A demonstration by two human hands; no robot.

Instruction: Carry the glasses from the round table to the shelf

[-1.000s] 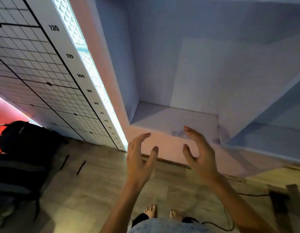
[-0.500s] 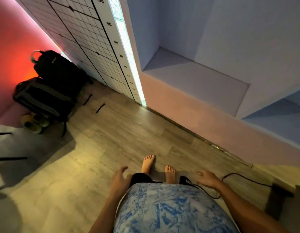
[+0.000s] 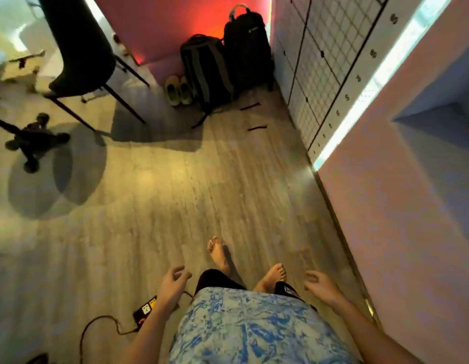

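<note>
Down low, the left hand [image 3: 173, 285] and right hand [image 3: 321, 286] hang loose at either side of the blue patterned shirt [image 3: 243, 329], fingers slack and spread, holding nothing. No glasses show in this view, so their place and the way they point cannot be told. The shelf [image 3: 438, 119] shows only as a bluish recess at the right edge, set in a pinkish wall [image 3: 398, 206] that runs up the frame's right side. Two bare feet [image 3: 220, 254] stand on the wood floor [image 3: 175, 195] between the hands, the left one ahead of the other. Just beside the left forearm lies a power strip [image 3: 145, 310], its cable [image 3: 102, 324] curling off to the left. Farther out, a gridded panel [image 3: 330, 56] with numbers leans along the wall. Near its foot stand two dark backpacks [image 3: 228, 64], touching, with a pair of shoes [image 3: 178, 90] just beside them. At upper left are a black chair [image 3: 81, 46] and a wheeled base [image 3: 33, 140]. The floor between feet and bags is bare apart from two dark strips [image 3: 257, 127].
</note>
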